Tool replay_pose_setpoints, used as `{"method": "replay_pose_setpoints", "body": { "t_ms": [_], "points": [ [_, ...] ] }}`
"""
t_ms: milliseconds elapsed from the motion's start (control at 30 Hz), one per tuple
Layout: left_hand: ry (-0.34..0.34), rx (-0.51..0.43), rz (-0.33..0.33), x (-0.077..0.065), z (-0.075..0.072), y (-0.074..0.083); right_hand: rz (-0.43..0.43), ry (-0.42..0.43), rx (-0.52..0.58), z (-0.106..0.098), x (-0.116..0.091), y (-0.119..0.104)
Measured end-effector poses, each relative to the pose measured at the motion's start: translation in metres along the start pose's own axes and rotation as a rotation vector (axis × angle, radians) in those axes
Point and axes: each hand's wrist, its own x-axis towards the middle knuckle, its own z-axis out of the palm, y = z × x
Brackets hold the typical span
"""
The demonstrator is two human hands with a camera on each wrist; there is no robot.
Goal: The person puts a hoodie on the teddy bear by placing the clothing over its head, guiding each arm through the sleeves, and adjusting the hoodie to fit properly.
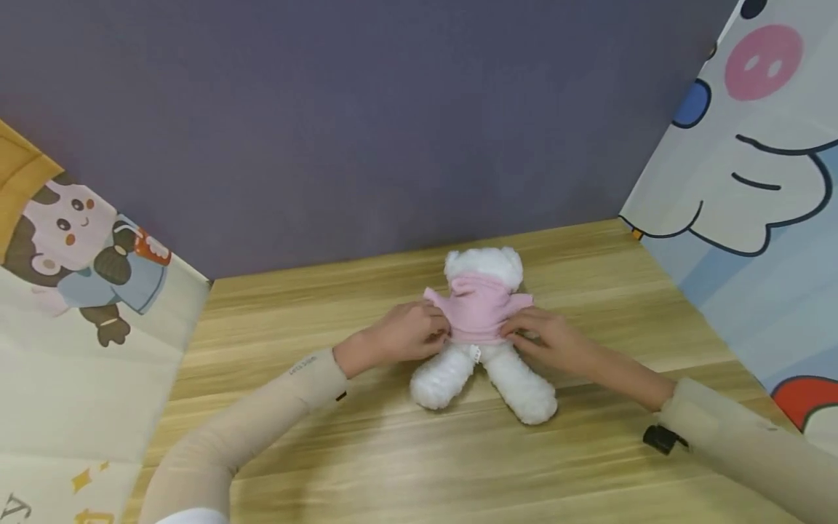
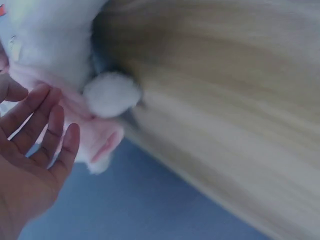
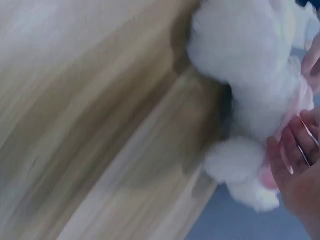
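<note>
A white plush bear lies on the wooden table with its legs spread toward me, and no face shows. Over its torso is a pink shirt, its two sleeves sticking out sideways. My left hand pinches the shirt's hem at the left side. At the opposite side my right hand pinches the hem between thumb and fingers. A small white tag shows just below the hem. In the left wrist view a round white paw sits beside the pink sleeve; another paw appears in the right wrist view.
The wood-grain table ends at a dark grey-blue wall behind the bear's head. Printed cartoon panels stand at the left and the right. A black strap piece hangs at my right sleeve.
</note>
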Motion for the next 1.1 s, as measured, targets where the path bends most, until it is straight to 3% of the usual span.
{"method": "replay_pose_setpoints", "body": {
  "t_ms": [167, 233, 333, 433, 533, 633, 800, 967, 1100],
  "points": [
    [0.068, -0.065, -0.116, 0.006, -0.024, 0.005, 0.163, 0.116, -0.082, -0.028, -0.004, 0.014],
    [0.098, -0.067, -0.128, 0.011, -0.029, 0.007, 0.275, 0.1, -0.097, -0.036, -0.004, 0.02],
    [0.127, -0.026, -0.125, 0.021, -0.03, 0.014, 0.455, 0.004, -0.059, -0.042, -0.004, 0.03],
    [0.108, 0.037, -0.16, 0.034, -0.029, 0.027, 0.639, -0.111, 0.122, -0.042, -0.002, 0.041],
    [0.048, 0.113, -0.252, 0.046, -0.024, 0.044, 0.773, -0.168, 0.363, -0.035, 0.002, 0.052],
    [-0.016, 0.188, -0.355, 0.056, -0.016, 0.059, 0.858, -0.192, 0.577, -0.027, 0.007, 0.06],
    [-0.096, 0.255, -0.488, 0.067, -0.002, 0.077, 0.976, -0.206, 0.784, -0.019, 0.014, 0.067],
    [-0.117, 0.256, -0.529, 0.068, 0.001, 0.079, 1.008, -0.157, 1.017, -0.014, 0.019, 0.064],
    [-0.09, 0.112, -0.538, 0.064, 0.0, 0.071, 0.975, -0.13, 1.15, -0.011, 0.021, 0.059]
  ]
}}
